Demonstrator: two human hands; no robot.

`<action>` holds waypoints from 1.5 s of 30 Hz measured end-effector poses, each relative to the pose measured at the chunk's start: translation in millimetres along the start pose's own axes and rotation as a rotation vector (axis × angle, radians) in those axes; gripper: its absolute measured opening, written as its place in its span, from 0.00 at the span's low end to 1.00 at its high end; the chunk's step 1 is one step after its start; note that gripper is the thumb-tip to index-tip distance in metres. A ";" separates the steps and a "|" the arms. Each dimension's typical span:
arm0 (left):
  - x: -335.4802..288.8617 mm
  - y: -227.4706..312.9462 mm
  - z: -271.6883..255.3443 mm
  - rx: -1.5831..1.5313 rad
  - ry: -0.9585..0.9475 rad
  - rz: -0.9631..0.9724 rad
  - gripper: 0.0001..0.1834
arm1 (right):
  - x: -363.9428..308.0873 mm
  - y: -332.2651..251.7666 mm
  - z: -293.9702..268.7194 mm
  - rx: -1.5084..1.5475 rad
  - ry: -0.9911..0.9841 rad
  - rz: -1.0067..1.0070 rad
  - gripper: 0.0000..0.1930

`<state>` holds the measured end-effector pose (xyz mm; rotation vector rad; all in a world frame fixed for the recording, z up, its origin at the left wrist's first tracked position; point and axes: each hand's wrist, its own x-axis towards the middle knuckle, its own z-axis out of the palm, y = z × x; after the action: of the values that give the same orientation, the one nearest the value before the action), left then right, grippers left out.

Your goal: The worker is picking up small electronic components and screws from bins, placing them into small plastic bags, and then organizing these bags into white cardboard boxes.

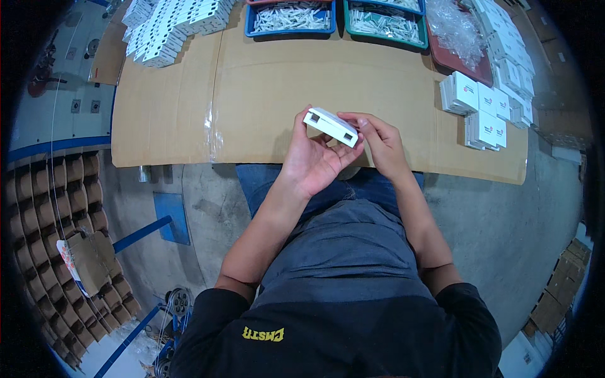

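Observation:
My left hand (315, 160) holds a flat white box (332, 127) from below, above the near edge of the cardboard-covered table. The box is tilted, and its side facing me has two small dark square openings, one towards each end. My right hand (381, 142) is at the right end of the same box, its thumb and index finger bent together against the far corner. Part of those fingertips is hidden behind the box, so I cannot make out whether they also pinch something small.
Cardboard (271, 82) covers the table. At the back stand a blue tray (290, 34) and a green tray (386, 39) of small white pieces. A red tray (444, 61) holds clear plastic bags. White boxes are stacked at far left (167, 38) and right (482, 116).

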<state>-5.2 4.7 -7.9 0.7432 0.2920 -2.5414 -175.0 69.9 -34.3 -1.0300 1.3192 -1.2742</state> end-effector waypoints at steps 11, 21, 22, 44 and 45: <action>1.2 3.9 -8.7 0.010 -0.136 -0.052 0.40 | 1.0 -2.8 0.2 0.053 0.048 -0.034 0.20; 1.6 -7.6 -4.3 0.717 -0.027 0.599 0.40 | 2.4 -6.9 2.7 0.134 0.173 -0.021 0.18; 1.5 -6.8 -4.7 0.718 -0.027 0.598 0.40 | 0.3 -11.5 1.8 0.099 0.144 0.003 0.19; 4.9 -21.3 -7.6 0.663 -0.037 0.311 0.32 | -4.3 -17.3 1.8 -0.573 -0.062 -0.350 0.32; 4.6 -24.5 -7.6 0.667 0.014 0.331 0.31 | -4.8 -17.0 3.0 -0.574 -0.063 -0.349 0.32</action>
<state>-17.3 26.6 -15.1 0.9458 -0.6562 -2.2996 -172.3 72.8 -16.8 -1.7485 1.5427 -1.1144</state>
